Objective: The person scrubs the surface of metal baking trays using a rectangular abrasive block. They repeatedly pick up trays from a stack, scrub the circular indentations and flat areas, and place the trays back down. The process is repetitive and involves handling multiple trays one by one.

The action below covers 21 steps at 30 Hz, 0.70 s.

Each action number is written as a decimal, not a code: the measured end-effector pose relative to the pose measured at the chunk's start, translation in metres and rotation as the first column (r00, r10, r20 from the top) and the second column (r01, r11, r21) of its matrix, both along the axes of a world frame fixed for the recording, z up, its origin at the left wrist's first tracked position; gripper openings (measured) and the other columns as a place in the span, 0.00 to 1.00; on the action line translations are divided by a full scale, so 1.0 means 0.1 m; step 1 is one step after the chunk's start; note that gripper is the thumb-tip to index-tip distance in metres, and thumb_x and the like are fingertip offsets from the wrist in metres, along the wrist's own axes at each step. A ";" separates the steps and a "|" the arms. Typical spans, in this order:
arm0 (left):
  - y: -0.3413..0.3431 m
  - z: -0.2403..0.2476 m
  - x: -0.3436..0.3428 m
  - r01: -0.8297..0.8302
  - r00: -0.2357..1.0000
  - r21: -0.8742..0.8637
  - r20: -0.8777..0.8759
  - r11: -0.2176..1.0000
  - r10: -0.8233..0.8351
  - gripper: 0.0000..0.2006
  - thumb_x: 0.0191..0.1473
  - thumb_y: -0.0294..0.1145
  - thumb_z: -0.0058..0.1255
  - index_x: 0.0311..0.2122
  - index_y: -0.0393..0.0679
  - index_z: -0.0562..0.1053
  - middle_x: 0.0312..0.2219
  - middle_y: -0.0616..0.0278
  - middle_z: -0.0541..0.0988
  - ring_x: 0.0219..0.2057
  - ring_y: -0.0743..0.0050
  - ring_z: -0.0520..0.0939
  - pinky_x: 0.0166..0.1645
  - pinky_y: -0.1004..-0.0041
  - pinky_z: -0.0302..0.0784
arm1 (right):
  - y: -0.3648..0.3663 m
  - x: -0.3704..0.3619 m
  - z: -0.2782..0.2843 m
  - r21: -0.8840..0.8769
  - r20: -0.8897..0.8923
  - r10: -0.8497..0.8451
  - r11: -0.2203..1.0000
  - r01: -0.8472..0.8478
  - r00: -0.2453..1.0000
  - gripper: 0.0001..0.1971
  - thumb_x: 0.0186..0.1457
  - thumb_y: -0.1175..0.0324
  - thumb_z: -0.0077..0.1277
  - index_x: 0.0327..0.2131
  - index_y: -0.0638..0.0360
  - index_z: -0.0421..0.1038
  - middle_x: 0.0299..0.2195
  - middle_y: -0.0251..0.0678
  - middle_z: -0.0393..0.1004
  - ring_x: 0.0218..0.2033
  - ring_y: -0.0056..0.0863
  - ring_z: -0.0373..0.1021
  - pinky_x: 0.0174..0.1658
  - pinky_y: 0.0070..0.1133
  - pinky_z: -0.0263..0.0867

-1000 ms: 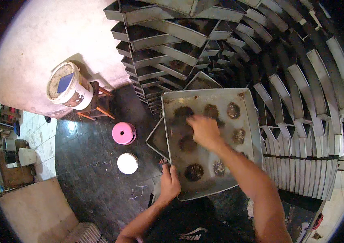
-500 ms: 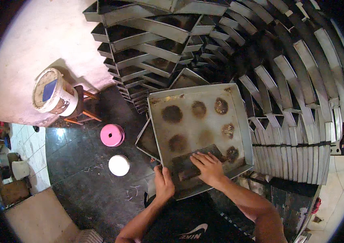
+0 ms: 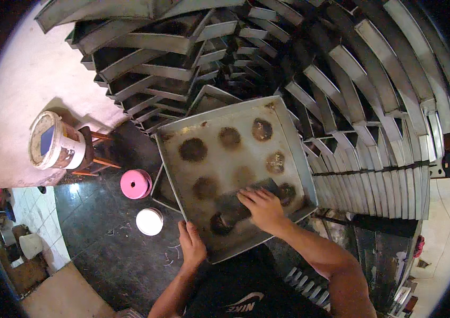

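Note:
A square, shallow metal baking pan (image 3: 219,172) tilts in front of me, its inside marked with several dark round stains. My left hand (image 3: 191,245) is closed on the rim at its near left side. Inside the pan, my right hand (image 3: 262,209) presses a dark, flat rectangular pad (image 3: 230,211) against the bottom near the front, fingers resting across its upper face. What the pad is made of does not show. Other pans (image 3: 166,192) stick out from beneath and behind this one.
Tall stacks of metal pans (image 3: 145,42) rise ahead, and more stacked pans (image 3: 362,193) stand at the right. On the left are a white bucket (image 3: 58,140) on a wooden stool (image 3: 97,153), a pink stool (image 3: 136,184) and a white round container (image 3: 149,221) on the dark floor (image 3: 108,233).
My right hand has slid the pad across the pan, away from its near left corner, uncovering a dark round stain there. My left hand stays at the rim. The whole view has shifted.

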State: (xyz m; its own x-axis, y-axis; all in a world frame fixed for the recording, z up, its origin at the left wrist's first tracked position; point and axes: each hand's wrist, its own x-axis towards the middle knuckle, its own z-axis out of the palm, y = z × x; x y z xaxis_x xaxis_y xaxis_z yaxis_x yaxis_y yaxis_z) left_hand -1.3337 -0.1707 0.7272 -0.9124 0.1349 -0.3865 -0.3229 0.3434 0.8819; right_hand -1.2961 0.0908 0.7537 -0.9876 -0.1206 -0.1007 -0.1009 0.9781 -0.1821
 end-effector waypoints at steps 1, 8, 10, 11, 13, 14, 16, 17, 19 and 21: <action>0.06 0.04 0.01 -0.013 0.998 0.033 -0.063 0.999 0.015 0.22 0.70 0.45 0.31 0.47 0.31 0.66 0.36 0.44 0.75 0.36 0.52 0.75 0.44 0.60 0.70 | 0.08 0.19 0.07 -0.031 0.034 -0.010 0.999 0.011 0.999 0.33 0.41 0.69 0.60 0.56 0.48 0.70 0.54 0.36 0.73 0.54 0.34 0.71 0.56 0.36 0.68; 0.16 -0.01 0.06 -0.001 0.997 0.006 0.078 1.000 0.001 0.31 0.70 0.49 0.32 0.58 0.23 0.60 0.52 0.33 0.72 0.54 0.45 0.73 0.59 0.60 0.65 | 0.97 -0.51 -0.03 -0.003 0.083 -0.203 0.979 0.204 0.976 0.29 0.41 0.69 0.59 0.53 0.49 0.73 0.52 0.34 0.75 0.52 0.34 0.73 0.52 0.34 0.70; 0.09 -0.12 0.12 -0.019 0.998 -0.168 0.058 0.986 0.029 0.33 0.70 0.50 0.31 0.61 0.22 0.58 0.56 0.32 0.69 0.59 0.44 0.70 0.63 0.61 0.62 | 0.84 -0.30 0.02 0.020 0.109 -0.160 0.987 0.159 0.981 0.28 0.42 0.70 0.57 0.52 0.49 0.74 0.52 0.34 0.75 0.50 0.35 0.74 0.49 0.34 0.72; 0.04 -0.23 0.17 -0.039 0.998 -0.195 0.036 0.980 0.047 0.32 0.70 0.49 0.30 0.61 0.22 0.58 0.56 0.34 0.69 0.58 0.46 0.70 0.63 0.63 0.62 | 0.77 -0.18 0.03 0.033 0.121 -0.139 0.990 0.136 0.983 0.28 0.42 0.71 0.57 0.52 0.49 0.74 0.51 0.34 0.75 0.49 0.35 0.74 0.48 0.34 0.73; 0.02 -0.30 0.19 -0.054 0.998 -0.182 0.019 0.982 0.058 0.32 0.70 0.49 0.30 0.61 0.23 0.58 0.56 0.35 0.70 0.58 0.47 0.70 0.62 0.63 0.62 | 0.82 0.13 -0.05 0.004 -0.039 -0.051 0.999 0.051 0.998 0.27 0.41 0.72 0.56 0.51 0.49 0.75 0.50 0.34 0.76 0.47 0.36 0.75 0.45 0.35 0.74; 0.04 -0.29 0.19 -0.044 0.999 -0.138 0.024 0.989 0.048 0.32 0.70 0.48 0.30 0.61 0.23 0.58 0.56 0.35 0.70 0.57 0.48 0.71 0.62 0.63 0.62 | 0.86 0.23 -0.11 -0.006 -0.119 -0.008 1.000 0.007 0.993 0.27 0.41 0.72 0.56 0.51 0.49 0.75 0.50 0.34 0.76 0.46 0.36 0.75 0.43 0.35 0.74; 0.12 -0.15 0.14 -0.016 0.999 -0.041 0.050 0.999 0.018 0.31 0.70 0.48 0.29 0.61 0.24 0.59 0.56 0.36 0.70 0.57 0.48 0.71 0.62 0.63 0.63 | 1.00 -0.14 -0.04 0.022 -0.007 -0.104 0.994 0.104 0.995 0.28 0.41 0.72 0.56 0.51 0.49 0.75 0.49 0.34 0.77 0.45 0.36 0.76 0.44 0.36 0.74; 0.14 -0.10 0.12 -0.007 0.997 -0.011 0.074 1.000 0.007 0.31 0.70 0.48 0.29 0.61 0.24 0.59 0.56 0.37 0.70 0.57 0.49 0.71 0.62 0.63 0.63 | 1.12 -0.47 0.04 0.013 0.042 -0.143 0.990 0.142 0.989 0.28 0.41 0.72 0.56 0.52 0.49 0.75 0.49 0.34 0.77 0.45 0.36 0.76 0.45 0.36 0.74; 0.17 -0.05 0.04 0.011 0.994 0.036 0.110 0.999 -0.015 0.31 0.70 0.48 0.29 0.60 0.24 0.59 0.56 0.38 0.70 0.56 0.50 0.71 0.61 0.63 0.64 | 1.18 -0.74 0.06 0.017 0.116 -0.189 0.982 0.188 0.975 0.28 0.41 0.71 0.57 0.52 0.48 0.74 0.48 0.36 0.78 0.44 0.38 0.76 0.46 0.36 0.73; 0.12 -0.16 0.09 0.003 1.000 0.003 0.019 1.000 -0.003 0.28 0.71 0.50 0.27 0.54 0.31 0.64 0.47 0.51 0.75 0.46 0.62 0.75 0.53 0.64 0.71 | 1.05 -0.38 0.02 0.045 0.026 -0.110 0.993 0.109 0.994 0.27 0.42 0.71 0.57 0.51 0.49 0.75 0.47 0.37 0.78 0.44 0.40 0.77 0.44 0.37 0.74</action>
